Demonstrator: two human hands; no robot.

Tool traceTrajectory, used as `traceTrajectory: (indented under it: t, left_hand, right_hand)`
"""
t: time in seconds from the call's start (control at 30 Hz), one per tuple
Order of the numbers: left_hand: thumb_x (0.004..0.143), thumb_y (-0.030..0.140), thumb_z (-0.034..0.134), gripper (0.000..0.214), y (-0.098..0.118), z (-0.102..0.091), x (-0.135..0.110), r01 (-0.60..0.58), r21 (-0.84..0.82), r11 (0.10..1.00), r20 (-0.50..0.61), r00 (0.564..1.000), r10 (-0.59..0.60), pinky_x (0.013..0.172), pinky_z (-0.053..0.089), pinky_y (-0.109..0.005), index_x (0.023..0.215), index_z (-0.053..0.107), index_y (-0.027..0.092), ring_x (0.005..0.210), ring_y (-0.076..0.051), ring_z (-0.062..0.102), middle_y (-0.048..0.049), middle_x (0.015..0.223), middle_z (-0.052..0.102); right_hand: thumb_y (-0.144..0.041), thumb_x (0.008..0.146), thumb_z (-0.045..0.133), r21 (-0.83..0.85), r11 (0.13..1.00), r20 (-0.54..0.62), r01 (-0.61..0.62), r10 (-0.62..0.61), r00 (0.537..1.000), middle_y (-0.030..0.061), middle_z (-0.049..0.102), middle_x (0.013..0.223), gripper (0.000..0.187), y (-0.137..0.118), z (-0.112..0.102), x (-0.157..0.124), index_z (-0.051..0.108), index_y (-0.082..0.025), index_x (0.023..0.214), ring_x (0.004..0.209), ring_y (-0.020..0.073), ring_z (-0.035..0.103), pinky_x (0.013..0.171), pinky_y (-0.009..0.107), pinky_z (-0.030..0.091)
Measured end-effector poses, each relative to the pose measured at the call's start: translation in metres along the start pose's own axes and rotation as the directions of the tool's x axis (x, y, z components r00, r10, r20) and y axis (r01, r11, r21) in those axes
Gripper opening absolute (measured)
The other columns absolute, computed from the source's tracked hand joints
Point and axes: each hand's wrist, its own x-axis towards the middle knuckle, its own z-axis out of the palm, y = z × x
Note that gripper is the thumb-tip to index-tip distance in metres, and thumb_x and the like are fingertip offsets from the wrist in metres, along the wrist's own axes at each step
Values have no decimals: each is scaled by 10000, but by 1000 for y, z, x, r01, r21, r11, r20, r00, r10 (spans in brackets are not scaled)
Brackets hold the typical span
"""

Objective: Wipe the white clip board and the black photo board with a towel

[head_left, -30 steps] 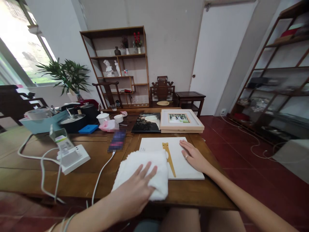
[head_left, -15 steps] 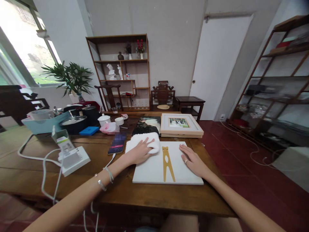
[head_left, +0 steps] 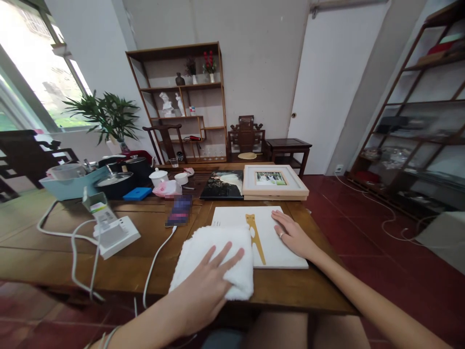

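My left hand (head_left: pixel 214 286) presses on a folded, fluffy white towel (head_left: pixel 199 247), fingers spread over its top and the thumb tucked against a fold. The towel covers the lower left part of a flat white panel (head_left: pixel 232 215) and hangs past its near edge. A gold, long-legged figure with a cat-like head (head_left: pixel 252 225) is on the panel; its left leg is hidden by the towel. Small dark print shows near the panel's upper left. My right hand (head_left: pixel 293 233), with a ring, lies flat on the panel's right side, fingers stretched out.
Behind the panel lie a dark picture (head_left: pixel 222 185) and a light wooden frame (head_left: pixel 307 189) with a photo. To the left are a phone (head_left: pixel 180 211), a white cable (head_left: pixel 154 261), a white power strip (head_left: pixel 125 235), a blue box (head_left: pixel 137 194) and pots (head_left: pixel 115 186).
My left hand and the towel have moved toward me, from the panel's upper left to its near left edge. My right hand stays on the panel. The view has shifted slightly.
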Motion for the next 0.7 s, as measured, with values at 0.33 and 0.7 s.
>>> traceTrajectory:
  t: [0.33,0.7]
  left_hand:
    - [910,276,274,361,-49,14,78,82,-139,987,-145,984,-102,1024,178,-527,1216,457,219,1333,-265,106,-87,1450,196]
    - [803,185,435,273,3,18,65,-67,8,998,-149,987,68,1023,166,-550,1017,604,171,1319,-324,141,-98,1439,230]
  right_hand:
    - [-232,814,412,-14,1000,-28,-4,4,1000,87,460,1299,398,0,2,1,502,-184,1199,1239,219,357,1036,452,283]
    - [-226,800,406,-20,1000,-29,-13,12,1000,124,468,1287,410,-4,0,1,511,-125,1184,1237,221,360,1042,430,271]
